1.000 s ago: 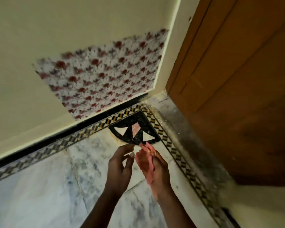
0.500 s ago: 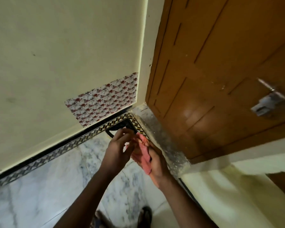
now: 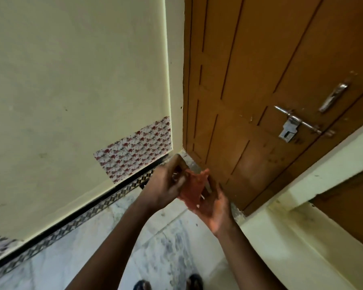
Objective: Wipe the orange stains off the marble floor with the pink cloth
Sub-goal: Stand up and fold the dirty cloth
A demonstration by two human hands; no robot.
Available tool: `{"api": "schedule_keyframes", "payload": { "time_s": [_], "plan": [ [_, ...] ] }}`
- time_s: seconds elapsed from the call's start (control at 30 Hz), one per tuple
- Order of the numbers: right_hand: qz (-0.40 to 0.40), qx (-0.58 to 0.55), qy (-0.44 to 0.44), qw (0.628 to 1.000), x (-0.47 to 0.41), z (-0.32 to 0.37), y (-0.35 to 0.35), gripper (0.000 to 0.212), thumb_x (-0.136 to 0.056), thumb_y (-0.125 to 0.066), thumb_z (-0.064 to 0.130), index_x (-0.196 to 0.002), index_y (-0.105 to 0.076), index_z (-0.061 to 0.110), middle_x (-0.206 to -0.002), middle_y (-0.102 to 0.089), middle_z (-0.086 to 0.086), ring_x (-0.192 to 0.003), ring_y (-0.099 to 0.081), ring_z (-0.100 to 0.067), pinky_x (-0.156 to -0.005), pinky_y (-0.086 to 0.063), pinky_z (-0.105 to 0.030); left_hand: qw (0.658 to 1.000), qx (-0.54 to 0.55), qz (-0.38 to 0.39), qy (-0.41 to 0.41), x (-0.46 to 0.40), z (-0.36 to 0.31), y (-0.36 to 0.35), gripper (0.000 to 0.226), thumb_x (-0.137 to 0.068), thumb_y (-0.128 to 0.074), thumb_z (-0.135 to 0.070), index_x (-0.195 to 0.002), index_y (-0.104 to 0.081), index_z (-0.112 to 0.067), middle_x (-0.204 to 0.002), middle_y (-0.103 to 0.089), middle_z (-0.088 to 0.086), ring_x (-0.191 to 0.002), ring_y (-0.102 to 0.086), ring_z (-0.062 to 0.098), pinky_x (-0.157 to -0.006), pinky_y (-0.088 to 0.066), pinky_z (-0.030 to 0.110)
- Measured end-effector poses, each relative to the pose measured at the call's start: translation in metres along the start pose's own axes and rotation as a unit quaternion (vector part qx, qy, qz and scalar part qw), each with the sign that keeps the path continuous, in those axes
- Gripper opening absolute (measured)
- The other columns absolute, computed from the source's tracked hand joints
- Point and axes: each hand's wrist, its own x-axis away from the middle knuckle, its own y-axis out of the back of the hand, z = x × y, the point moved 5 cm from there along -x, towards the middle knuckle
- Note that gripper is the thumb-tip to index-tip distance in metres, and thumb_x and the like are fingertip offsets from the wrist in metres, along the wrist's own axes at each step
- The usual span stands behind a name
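The pink cloth [image 3: 194, 189] is bunched up between both hands, held in the air in front of the room's corner. My left hand [image 3: 166, 183] grips its left edge with curled fingers. My right hand [image 3: 213, 208] lies palm up under the cloth and holds its right side. The white and grey marble floor [image 3: 166, 243] stretches below my forearms. No orange stain shows on the visible floor; the corner inlay is hidden behind my hands.
A brown wooden door [image 3: 260, 101] with a metal latch [image 3: 291, 126] stands on the right. A cream wall [image 3: 71, 91] with a floral patch [image 3: 134, 147] fills the left. A patterned border strip [image 3: 71, 225] runs along the wall's base. My feet in sandals [image 3: 168, 283] show at the bottom edge.
The view has risen and tilted up, so more of the door and its latch shows. Both hands lifted away from the floor's corner, and my left hand closed on the cloth.
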Motion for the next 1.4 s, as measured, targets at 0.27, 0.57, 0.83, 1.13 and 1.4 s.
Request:
{"api": "schedule_keyframes", "payload": {
  "time_s": [0.27,0.57,0.83,1.13,1.4],
  "plan": [
    [-0.100,0.235,0.019,0.967,0.019,-0.016,0.021,0.035,-0.105,-0.055,0.042,-0.124,-0.071,0.018,-0.131,-0.072,-0.015,-0.108,-0.069,-0.025,-0.097,-0.049,-0.041,0.976,-0.167,0.075,-0.120,-0.030,-0.022,0.014,0.026,-0.100,-0.053,-0.034,-0.124,-0.058,-0.024,-0.119,-0.066,0.000,-0.097,-0.070,0.015,-0.080,-0.064,0.033],
    [-0.013,0.213,0.063,0.975,0.040,-0.012,-0.071,0.032,-0.090,-0.077,0.037,-0.099,-0.076,0.006,-0.080,-0.076,-0.015,-0.062,-0.068,-0.025,-0.053,-0.054,-0.032,0.969,-0.133,0.077,-0.195,0.059,-0.018,0.022,0.027,-0.107,-0.055,-0.044,-0.109,-0.071,-0.022,-0.093,-0.069,-0.007,-0.069,-0.056,0.002,-0.060,-0.050,0.022],
    [0.026,0.273,0.149,0.950,0.053,-0.032,-0.104,0.028,-0.093,-0.068,-0.006,-0.109,-0.074,0.017,-0.093,-0.083,0.001,-0.080,-0.078,-0.011,-0.066,-0.064,-0.029,0.903,0.293,-0.048,0.310,0.091,0.068,0.039,0.066,-0.101,-0.036,-0.070,-0.123,-0.072,-0.019,-0.114,-0.079,0.003,-0.110,-0.074,0.021,-0.078,-0.054,0.011],
    [-0.100,0.408,0.197,0.886,0.056,-0.044,-0.098,0.019,-0.092,-0.079,0.018,-0.106,-0.076,0.030,-0.109,-0.077,0.001,-0.098,-0.075,-0.024,-0.082,-0.066,-0.047,0.819,0.448,-0.030,0.357,0.099,0.090,0.050,0.027,-0.090,-0.074,-0.028,-0.098,-0.076,-0.003,-0.093,-0.072,0.016,-0.092,-0.068,0.027,-0.084,-0.054,0.034],
    [-0.168,0.347,0.278,0.880,0.091,-0.035,-0.071,0.049,-0.074,-0.088,-0.011,-0.103,-0.065,0.022,-0.074,-0.078,0.001,-0.066,-0.073,-0.009,-0.053,-0.055,-0.019,0.885,0.376,-0.092,0.258,0.101,0.072,0.045,0.033,-0.089,-0.084,-0.021,-0.113,-0.063,-0.014,-0.081,-0.077,0.012,-0.079,-0.074,0.032,-0.068,-0.060,0.043]
  ]
}}
